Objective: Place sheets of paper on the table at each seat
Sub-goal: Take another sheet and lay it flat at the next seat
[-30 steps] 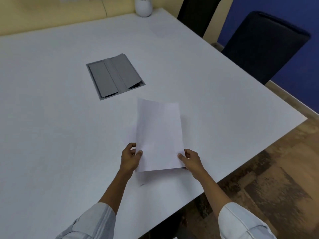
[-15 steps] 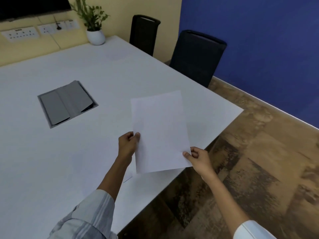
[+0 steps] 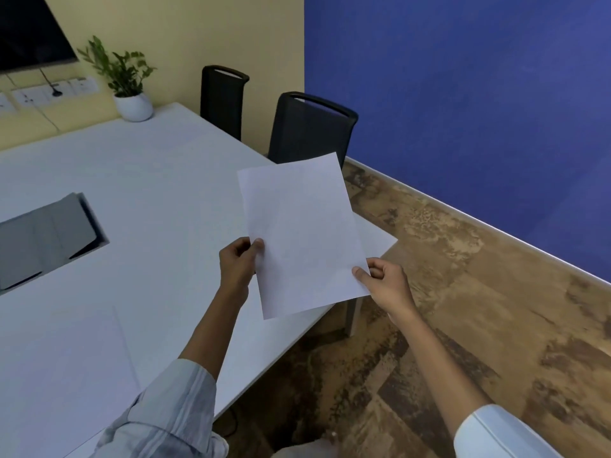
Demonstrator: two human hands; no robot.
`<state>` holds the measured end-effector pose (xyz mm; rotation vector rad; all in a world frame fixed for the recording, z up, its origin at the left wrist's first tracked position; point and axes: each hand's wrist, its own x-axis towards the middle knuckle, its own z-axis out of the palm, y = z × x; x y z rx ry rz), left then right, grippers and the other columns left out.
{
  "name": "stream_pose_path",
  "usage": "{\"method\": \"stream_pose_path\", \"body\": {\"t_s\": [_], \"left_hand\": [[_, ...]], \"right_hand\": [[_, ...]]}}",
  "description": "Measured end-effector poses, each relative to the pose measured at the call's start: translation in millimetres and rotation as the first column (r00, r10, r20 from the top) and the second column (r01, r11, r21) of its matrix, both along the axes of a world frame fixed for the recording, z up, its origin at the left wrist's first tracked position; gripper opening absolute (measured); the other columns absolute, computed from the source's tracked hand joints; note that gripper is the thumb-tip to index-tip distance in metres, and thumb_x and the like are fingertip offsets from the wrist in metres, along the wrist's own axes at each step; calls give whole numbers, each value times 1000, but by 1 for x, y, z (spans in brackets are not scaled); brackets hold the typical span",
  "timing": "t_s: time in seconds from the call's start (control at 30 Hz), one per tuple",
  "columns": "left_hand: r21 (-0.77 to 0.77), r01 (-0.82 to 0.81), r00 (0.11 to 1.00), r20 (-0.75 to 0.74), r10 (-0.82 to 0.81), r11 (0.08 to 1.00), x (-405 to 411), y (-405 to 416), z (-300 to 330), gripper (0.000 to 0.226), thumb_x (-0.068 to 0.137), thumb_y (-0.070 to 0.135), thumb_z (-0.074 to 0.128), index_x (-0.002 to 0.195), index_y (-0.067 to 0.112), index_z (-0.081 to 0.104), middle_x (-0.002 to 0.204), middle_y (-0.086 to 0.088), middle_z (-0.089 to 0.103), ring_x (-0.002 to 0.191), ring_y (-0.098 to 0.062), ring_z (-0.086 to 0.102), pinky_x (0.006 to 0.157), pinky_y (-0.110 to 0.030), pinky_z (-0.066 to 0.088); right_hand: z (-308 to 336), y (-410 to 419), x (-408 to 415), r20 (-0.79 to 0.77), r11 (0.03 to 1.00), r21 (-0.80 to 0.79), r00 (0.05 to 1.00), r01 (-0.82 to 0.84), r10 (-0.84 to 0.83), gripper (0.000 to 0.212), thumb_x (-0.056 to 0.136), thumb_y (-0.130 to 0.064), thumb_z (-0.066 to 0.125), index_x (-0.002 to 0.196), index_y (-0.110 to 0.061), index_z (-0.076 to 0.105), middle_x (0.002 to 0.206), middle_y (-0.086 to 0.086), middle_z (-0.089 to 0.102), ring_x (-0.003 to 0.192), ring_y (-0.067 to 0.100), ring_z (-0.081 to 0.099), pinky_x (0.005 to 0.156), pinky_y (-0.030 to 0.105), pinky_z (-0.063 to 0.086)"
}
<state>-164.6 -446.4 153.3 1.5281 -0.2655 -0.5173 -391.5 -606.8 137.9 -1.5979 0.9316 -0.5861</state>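
Observation:
Both my hands hold white sheets of paper (image 3: 301, 233) in the air above the near right corner of the white table (image 3: 158, 193). My left hand (image 3: 236, 266) pinches the paper's left edge and my right hand (image 3: 385, 282) pinches its lower right corner. Whether it is one sheet or a few I cannot tell. Another white sheet (image 3: 62, 368) lies flat on the table at the lower left, near the front edge. Two black chairs, one nearer (image 3: 310, 127) and one farther (image 3: 223, 97), stand along the table's right side.
A grey cable hatch (image 3: 43, 239) is set into the table at the left. A potted plant (image 3: 130, 90) stands at the table's far corner below wall sockets and a dark screen. Brown patterned floor (image 3: 463, 292) runs to the blue wall on the right.
The paper has been lifted off the table and carried right toward the table corner. My view has swung right and up, bringing the chairs and blue wall into sight. A sheet stays on the table.

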Motion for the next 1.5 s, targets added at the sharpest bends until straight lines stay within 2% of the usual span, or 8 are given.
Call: {"method": "stream_pose_path", "body": {"t_s": [0.2,0.33,0.5,0.8,0.93,1.2,1.37,1.5], "left_hand": [[-62,-34,999,11,34,998,6,-104,-1,11,87,17,70,89,8,75,88,-5,76,81,-22,69,78,-47,57],[-94,-89,996,16,91,992,22,-189,4,7,85,16,71,86,11,76,84,0,76,79,-19,69,74,-41,53],[-124,-152,986,44,158,981,40,-280,31,6,83,15,73,89,16,76,88,-1,76,81,-17,71,76,-41,57],[-128,-320,939,92,333,939,84,-408,52,19,82,14,74,99,6,71,93,-10,74,85,-22,71,79,-44,57],[-141,-470,871,88,484,871,104,-472,49,8,79,11,77,87,13,73,82,0,76,78,-19,71,74,-41,57],[-181,-705,681,97,726,685,130,-545,75,30,75,8,81,90,19,57,67,0,68,66,-12,69,56,-26,56],[-187,-799,536,209,818,571,166,-546,100,28,77,5,79,69,21,56,67,-1,63,67,-15,64,60,-28,57],[-175,-856,435,261,862,486,204,-532,108,19,77,7,78,70,22,69,73,5,70,73,-13,67,68,-30,57]], "right_hand": [[-5,-113,10,27,998,-62,1000,0,2,11,89,-27,75,88,-37,71,95,-24,69,94,-1,64,81,25,54],[2,-202,27,30,996,-68,998,-61,63,4,89,-26,75,89,-31,75,93,-15,74,93,9,70,80,34,58],[30,-310,55,20,985,-103,990,-135,138,5,90,-23,75,89,-28,76,87,-14,76,79,-2,70,68,23,55],[49,-482,130,85,949,-122,950,-291,302,14,85,-23,79,99,-20,78,93,-7,79,86,10,76,74,28,63],[52,-570,182,80,906,-138,908,-399,412,16,79,-28,85,92,-26,77,85,-12,79,77,6,76,64,26,62],[97,-679,300,25,766,-157,773,-623,634,12,76,-26,87,82,-27,76,81,-3,80,81,17,78,80,52,63],[129,-689,396,50,632,-261,644,-730,763,13,76,-23,87,76,-27,75,77,-1,78,80,17,77,83,44,63],[141,-678,476,24,503,-351,529,-790,848,4,80,-27,81,82,-27,78,82,1,79,85,17,76,83,35,62]]}}
